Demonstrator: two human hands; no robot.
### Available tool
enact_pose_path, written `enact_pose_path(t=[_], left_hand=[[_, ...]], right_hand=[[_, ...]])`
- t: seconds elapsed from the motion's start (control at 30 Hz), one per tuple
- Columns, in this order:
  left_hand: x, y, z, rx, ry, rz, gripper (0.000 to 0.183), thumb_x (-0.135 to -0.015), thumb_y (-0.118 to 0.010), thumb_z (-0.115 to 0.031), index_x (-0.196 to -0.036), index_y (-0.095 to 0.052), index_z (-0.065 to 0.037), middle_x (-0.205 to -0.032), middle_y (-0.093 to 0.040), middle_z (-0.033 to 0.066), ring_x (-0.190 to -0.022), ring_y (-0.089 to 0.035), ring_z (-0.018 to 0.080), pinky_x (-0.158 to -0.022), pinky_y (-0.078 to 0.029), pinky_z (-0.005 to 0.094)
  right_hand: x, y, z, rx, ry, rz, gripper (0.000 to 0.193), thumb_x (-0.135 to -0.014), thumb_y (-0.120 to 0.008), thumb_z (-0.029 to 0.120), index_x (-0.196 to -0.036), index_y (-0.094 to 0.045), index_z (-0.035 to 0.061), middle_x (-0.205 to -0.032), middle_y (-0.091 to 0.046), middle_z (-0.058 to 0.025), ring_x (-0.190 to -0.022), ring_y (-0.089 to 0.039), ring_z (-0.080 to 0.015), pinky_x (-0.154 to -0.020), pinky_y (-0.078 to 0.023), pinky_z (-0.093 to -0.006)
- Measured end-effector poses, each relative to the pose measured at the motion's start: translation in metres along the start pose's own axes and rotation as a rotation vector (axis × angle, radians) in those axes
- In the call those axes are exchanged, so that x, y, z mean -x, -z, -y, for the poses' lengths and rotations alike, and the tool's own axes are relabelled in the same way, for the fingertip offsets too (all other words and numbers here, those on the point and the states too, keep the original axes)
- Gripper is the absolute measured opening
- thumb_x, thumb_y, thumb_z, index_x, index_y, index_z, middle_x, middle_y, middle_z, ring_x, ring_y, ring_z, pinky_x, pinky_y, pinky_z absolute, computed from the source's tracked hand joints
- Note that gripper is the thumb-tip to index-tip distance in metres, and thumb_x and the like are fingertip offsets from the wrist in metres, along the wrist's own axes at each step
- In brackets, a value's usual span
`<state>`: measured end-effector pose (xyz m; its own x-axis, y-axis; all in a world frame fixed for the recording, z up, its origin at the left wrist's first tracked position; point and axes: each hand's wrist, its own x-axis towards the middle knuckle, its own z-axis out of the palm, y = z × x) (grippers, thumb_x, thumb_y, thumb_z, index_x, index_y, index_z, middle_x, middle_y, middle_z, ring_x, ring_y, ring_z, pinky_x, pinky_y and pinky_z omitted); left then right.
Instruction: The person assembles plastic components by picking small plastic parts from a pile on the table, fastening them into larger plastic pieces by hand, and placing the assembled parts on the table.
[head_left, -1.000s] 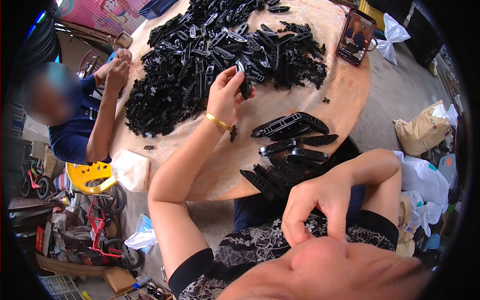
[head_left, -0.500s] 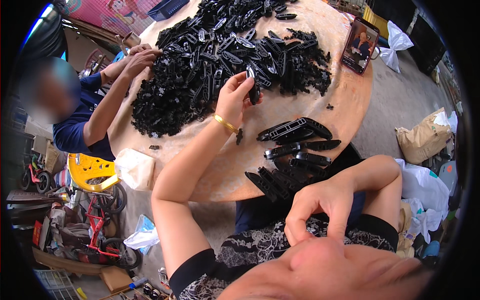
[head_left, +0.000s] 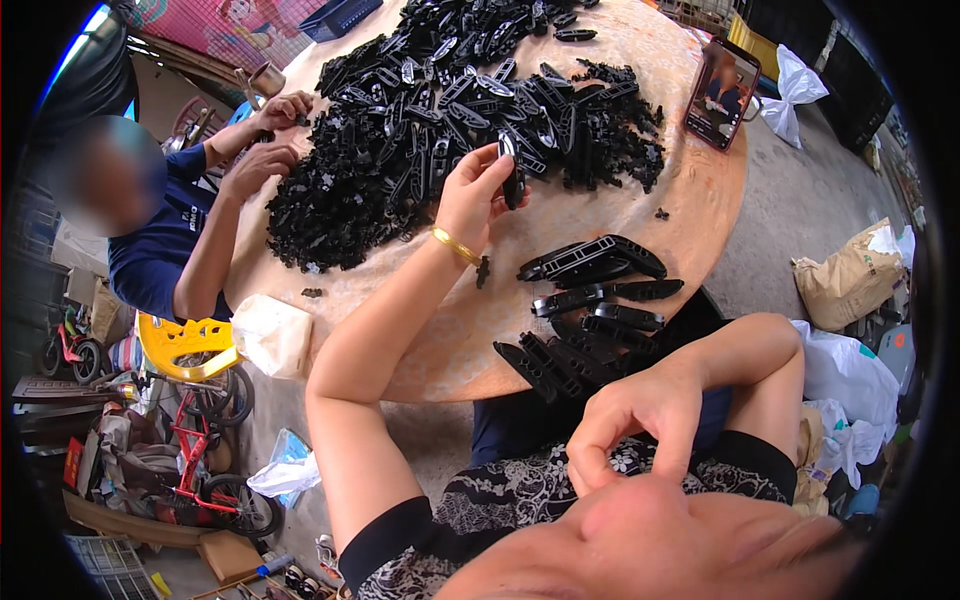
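Observation:
My left hand (head_left: 467, 203) is closed around one long black plastic piece (head_left: 514, 178), held upright over the table at the near edge of a big heap of similar black plastic parts (head_left: 440, 115). My right hand (head_left: 645, 415) is raised at the lower right, its thumb and fingers curled inward. Those fingertips are hidden, so whatever they hold, if anything, cannot be made out. Between that hand and the heap, several long black pieces (head_left: 597, 260) lie grouped at the table's near edge. A small black bit (head_left: 483, 271) sits beside my left wrist.
The round table (head_left: 440, 350) has a patterned cloth. At its left, a co-worker's hands (head_left: 262, 170) are at the heap's edge. A phone (head_left: 722, 92) leans at the far right. A white bag (head_left: 272, 336) and yellow chair (head_left: 180, 345) are left; a brown sack (head_left: 848, 272) stands right.
The co-worker's hands have drawn apart, the nearer one pulling back from the heap. My two hands keep nearly the same pose, and the black piece stays in my left hand.

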<state>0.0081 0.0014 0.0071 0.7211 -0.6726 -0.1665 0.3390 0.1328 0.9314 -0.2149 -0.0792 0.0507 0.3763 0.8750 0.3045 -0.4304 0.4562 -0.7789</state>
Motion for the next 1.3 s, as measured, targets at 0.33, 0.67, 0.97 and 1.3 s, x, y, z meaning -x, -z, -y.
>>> enact_pose_path(t=[0.33,0.67,0.97,1.3], left_hand=[[0.002,-0.003,0.000,0.003,-0.010,-0.009,0.033,-0.090,-0.059,-0.015,-0.118,-0.048,0.000,-0.091,-0.059,0.0064,-0.072,-0.062,0.0165,-0.062,-0.055,0.0291],[0.001,-0.006,0.002,-0.010,-0.016,-0.009,0.034,-0.090,-0.059,-0.015,-0.118,-0.048,0.000,-0.091,-0.059,0.0062,-0.072,-0.062,0.0164,-0.062,-0.055,0.0291],[-0.004,-0.002,0.000,-0.002,-0.061,-0.021,0.034,-0.089,-0.060,-0.015,-0.116,-0.049,0.002,-0.090,-0.059,0.0071,-0.070,-0.062,0.0161,-0.061,-0.054,0.0287],[-0.015,0.011,-0.001,0.151,-0.070,-0.025,0.036,-0.091,-0.056,-0.013,-0.122,-0.043,0.000,-0.093,-0.059,0.0104,-0.075,-0.064,0.0235,-0.065,-0.057,0.0370]], right_hand=[[0.003,-0.004,0.005,0.163,0.080,-0.056,0.034,-0.072,-0.081,0.018,-0.087,-0.056,0.0011,-0.082,-0.060,-0.0027,-0.070,-0.058,-0.0100,-0.066,-0.048,-0.0239],[0.004,-0.006,0.016,0.245,0.017,-0.019,0.028,-0.072,-0.078,0.012,-0.085,-0.056,0.0016,-0.080,-0.060,-0.0028,-0.071,-0.058,-0.0101,-0.066,-0.048,-0.0238],[0.005,0.020,0.056,0.614,0.068,-0.196,0.024,-0.076,-0.075,0.012,-0.093,-0.063,-0.0004,-0.092,-0.065,-0.0086,-0.076,-0.063,-0.0180,-0.067,-0.050,-0.0293],[-0.027,0.127,0.051,1.791,-0.259,-0.408,0.025,-0.075,-0.065,0.009,-0.100,-0.065,0.0089,-0.096,-0.061,-0.0071,-0.089,-0.060,-0.0281,-0.076,-0.048,-0.0395]])
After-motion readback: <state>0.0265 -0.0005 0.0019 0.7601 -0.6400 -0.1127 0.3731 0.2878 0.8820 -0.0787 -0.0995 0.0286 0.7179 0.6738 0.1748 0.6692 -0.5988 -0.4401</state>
